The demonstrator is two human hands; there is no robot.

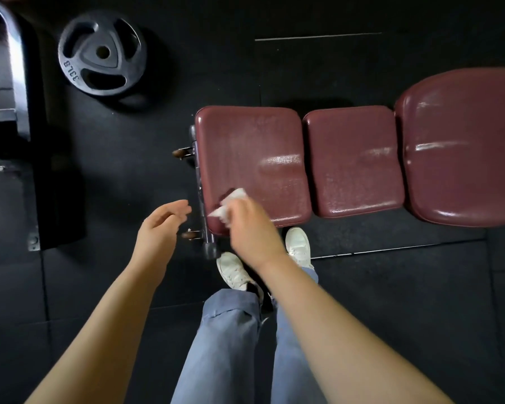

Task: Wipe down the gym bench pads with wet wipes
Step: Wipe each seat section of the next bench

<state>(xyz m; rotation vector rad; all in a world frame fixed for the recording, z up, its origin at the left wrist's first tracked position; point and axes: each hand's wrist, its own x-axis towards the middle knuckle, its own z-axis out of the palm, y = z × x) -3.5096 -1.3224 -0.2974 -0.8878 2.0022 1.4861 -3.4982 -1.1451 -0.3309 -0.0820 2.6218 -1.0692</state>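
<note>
— From the head view, where is the wipe just now?

— At the near left corner of the end pad. The right hand has the white wet wipe bunched under its fingers and pressed against the maroon vinyl, right by the metal end bar of the bench.

— So that grip is closed on the wipe?

— Yes, clenched around it; the cloth pokes out past the knuckles on the far side. The left hand is released, fingers loose and slightly curled, holding nothing, hovering off the end of the bench just beside the frame.

— Which way does the rest of the work lie?

— To the right of the grip. The bench runs left to right across the view: end pad, then the middle pad, then the big back pad, which runs out of view. The wiping hand sits at the far left end of that line, so I'd judge any coming stroke has to travel rightward along the long axis or away across the pad.

— And the nearer hand?

— The right, clearly; it's already on the pad. The left touches nothing.

— Anything else about?

— A weight plate lies on the dark floor well off to the left, and the person's white shoes stand right against the bench's near edge.
</note>
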